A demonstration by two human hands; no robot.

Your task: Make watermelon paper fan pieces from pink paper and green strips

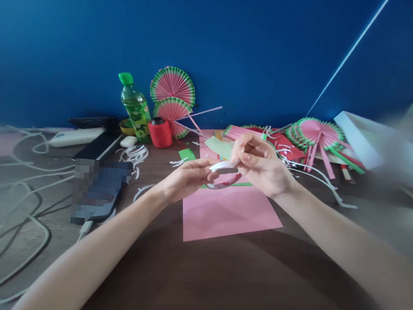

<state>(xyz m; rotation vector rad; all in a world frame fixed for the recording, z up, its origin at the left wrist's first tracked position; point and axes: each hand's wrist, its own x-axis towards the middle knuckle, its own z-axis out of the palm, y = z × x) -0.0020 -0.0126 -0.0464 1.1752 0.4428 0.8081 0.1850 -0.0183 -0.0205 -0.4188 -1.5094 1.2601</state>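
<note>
Above a pink sheet of paper [228, 212], my two hands meet at a narrow curved white band that looks like tape [222, 165]. The fingers of my left hand [190, 177] are closed on its left end. At the other end, my right hand [259, 164] pinches with thumb and bent fingers. Just beneath the band shows a rounded red-and-white printed thing [228, 181], partly covered; whether it is held or lies on the paper I cannot tell. A pale green paper piece [218, 147] lies behind my fingers.
Pink-and-green folded paper fans [173, 87] lean on the blue wall, with more fans [317, 133] at right. A green bottle [135, 108] and red thread spool [160, 132] stand back left. A phone [104, 189], cables [46, 228] and white paper scraps [136, 153] lie left.
</note>
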